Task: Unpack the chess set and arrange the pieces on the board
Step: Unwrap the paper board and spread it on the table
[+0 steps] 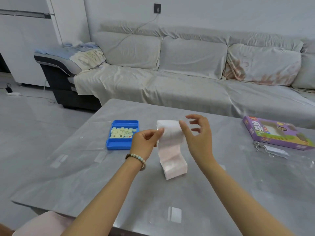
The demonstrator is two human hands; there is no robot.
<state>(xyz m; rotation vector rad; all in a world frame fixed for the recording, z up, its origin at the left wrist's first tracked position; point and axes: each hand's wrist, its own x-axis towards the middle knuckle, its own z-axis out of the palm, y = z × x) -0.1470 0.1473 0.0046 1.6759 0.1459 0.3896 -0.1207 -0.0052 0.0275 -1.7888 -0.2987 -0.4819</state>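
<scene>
— Nearest the lens, what shows?
— Pink cloth (42,223) in the bottom left corner, then two bare forearms reaching out over the grey bench (85,184). A bead bracelet (136,158) circles the left wrist.
— And the grips?
— The left grip (144,143) pinches the left edge of the folded paper board (170,150) between thumb and forefinger, near its top. The right grip (198,137) stands apart, fingers loosely spread and holding nothing. Its thumb tip sits at the sheet's upper right edge.
— How does the board lie?
— Partly unfolded. Its lower folds rest stacked on the bench between the forearms. The upper part rises to the hands, white on top and pale pink lower down.
— The pieces?
— Left of the hands, in a blue tray (119,145). Cream round pieces (121,132) fill its middle compartment, and two show printed characters.
— Further out?
— A purple box (276,133) with a window lies flat near the bench's right edge, with a metal ring (257,144) and a white slip (277,151) just in front of it. Beyond the bench stands a sofa (187,74) under a pale cover.
</scene>
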